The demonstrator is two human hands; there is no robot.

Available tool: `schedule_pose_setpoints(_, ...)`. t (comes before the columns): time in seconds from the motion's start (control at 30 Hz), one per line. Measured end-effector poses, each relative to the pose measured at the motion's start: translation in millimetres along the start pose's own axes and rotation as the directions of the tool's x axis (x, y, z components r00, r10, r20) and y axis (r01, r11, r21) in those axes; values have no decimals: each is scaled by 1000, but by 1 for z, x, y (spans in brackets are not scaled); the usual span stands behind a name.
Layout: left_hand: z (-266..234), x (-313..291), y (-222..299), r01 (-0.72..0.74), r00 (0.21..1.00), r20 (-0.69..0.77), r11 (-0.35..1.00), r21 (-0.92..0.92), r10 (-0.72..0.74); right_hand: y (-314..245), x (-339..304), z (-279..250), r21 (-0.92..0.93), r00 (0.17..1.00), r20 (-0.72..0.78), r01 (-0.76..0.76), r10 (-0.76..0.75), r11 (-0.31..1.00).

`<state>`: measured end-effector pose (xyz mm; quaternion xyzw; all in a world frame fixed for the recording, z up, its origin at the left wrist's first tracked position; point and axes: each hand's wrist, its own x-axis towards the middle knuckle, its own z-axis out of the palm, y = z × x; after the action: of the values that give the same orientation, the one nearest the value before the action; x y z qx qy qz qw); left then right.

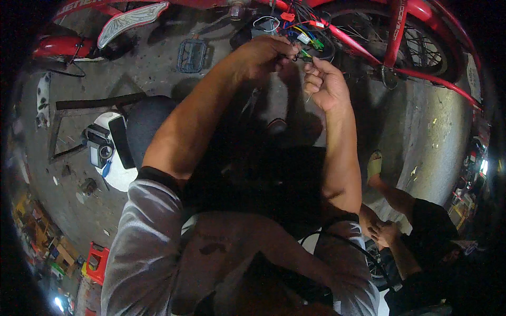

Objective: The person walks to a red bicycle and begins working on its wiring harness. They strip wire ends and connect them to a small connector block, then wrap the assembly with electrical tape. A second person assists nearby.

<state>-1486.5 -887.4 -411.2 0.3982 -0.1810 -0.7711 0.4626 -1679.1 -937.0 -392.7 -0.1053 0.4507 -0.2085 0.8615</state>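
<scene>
Both hands meet at a bundle of coloured wires (301,27) on a red bike. My left hand (266,53) is closed, its thumb and fingertips pinching a thin wire at the bundle's near side. Just to its right, my right hand (328,84) is curled with thumb and forefinger pressed together on another thin wire, whose end shows below the fingers. A small green piece lies between the fingertips; its kind is too small to tell. Close beyond them are a green connector (317,44), a white connector (303,38) and a red connector (288,17).
The red bike frame (358,50) and a spoked wheel (421,50) stand beyond my hands. A pedal (191,56) lies left on the floor. A white round stool (122,179) holds a phone (122,141) and a display unit. Another person (416,226) sits at the lower right.
</scene>
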Motion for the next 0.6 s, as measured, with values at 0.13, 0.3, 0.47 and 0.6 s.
schedule_pose_setpoints(0.13, 4, 6, -4, 31, 999, -39, 989, -142, -37, 0, -4, 2, 5, 996, -59, 62, -61, 998)
schedule_pose_setpoints(0.3, 4, 8, -5, -5, 999, 30, 983, -181, 11, -1, -6, 5, 7, 990, -117, 86, -84, 996)
schedule_pose_setpoints(0.47, 5, 11, -5, -19, 997, 63, 971, -238, 35, -3, -5, 2, 67, 995, -71, 68, -63, 995)
schedule_pose_setpoints(0.6, 5, 13, -8, -23, 1000, 7, 981, -191, 25, -4, -3, 0, 59, 998, -43, 44, -41, 997)
